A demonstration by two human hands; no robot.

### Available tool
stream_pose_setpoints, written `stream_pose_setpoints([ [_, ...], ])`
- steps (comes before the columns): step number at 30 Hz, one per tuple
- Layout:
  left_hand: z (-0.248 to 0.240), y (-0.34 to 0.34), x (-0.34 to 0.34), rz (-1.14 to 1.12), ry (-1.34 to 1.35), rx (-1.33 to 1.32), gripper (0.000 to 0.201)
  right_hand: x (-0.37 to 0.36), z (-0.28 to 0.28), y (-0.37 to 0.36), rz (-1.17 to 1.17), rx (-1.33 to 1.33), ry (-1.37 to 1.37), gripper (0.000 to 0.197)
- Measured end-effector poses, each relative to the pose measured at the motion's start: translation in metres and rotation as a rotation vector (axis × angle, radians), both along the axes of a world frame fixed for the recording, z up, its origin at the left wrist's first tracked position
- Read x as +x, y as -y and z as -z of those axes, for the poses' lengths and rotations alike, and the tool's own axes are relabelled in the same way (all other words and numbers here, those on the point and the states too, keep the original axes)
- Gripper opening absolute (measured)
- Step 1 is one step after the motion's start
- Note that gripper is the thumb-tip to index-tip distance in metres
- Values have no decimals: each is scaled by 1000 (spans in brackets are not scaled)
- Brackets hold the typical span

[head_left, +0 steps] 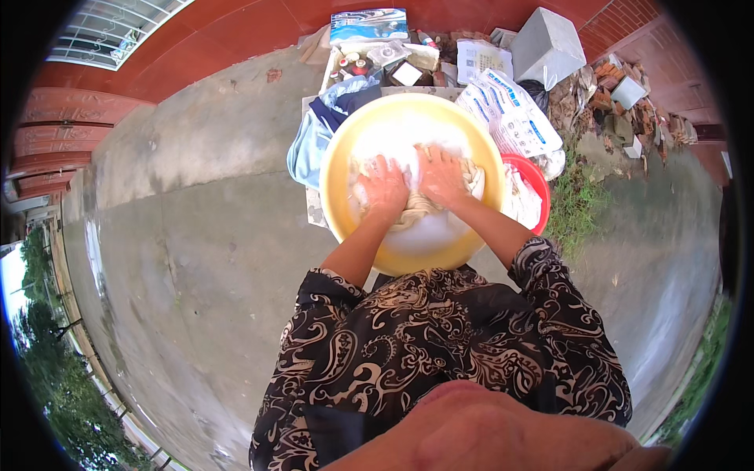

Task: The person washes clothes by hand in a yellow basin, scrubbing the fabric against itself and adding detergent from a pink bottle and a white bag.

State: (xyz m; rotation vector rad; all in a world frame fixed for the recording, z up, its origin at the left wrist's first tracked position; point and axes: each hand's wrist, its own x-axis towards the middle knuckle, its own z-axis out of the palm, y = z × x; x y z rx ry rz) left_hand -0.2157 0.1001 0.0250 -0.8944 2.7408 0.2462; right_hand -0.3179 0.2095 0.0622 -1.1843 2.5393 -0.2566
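A yellow basin (345,228) stands in front of me, with white suds and cloudy water in it. Within it lies a wet cream cloth (419,207), bunched and twisted between my hands. My left hand (383,187) presses on the cloth at the left, its fingers bent over the folds. Close beside it, my right hand (442,179) bears down on the cloth's right part, fingers curled onto it. Foam and glare partly hide the fingertips. Part of the cloth shows past the right hand, towards the basin's wall.
Against the basin's right side is a red basin (542,184) with white cloth inside. Light blue clothes (308,153) hang at the left. Behind are a white printed sack (514,118), a box of bottles (338,67), a grey block (550,47) and a brick heap (616,106).
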Motion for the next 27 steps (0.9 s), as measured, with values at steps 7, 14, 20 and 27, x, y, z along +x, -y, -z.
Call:
stream_pose_setpoints([
  [7, 12, 36, -44, 34, 168, 194, 39, -60, 185, -4, -161, -359, 66, 34],
  [14, 59, 54, -38, -188, -751, 287, 33, -73, 140, 36, 273, -375, 379, 25],
  [20, -57, 57, 9, -441, -1007, 678, 43, -21, -28, -11, 317, -730, 612, 27],
  [27, -76, 29, 59, -175, -842, 510, 21, 4, -43, -66, 101, -644, 327, 21],
])
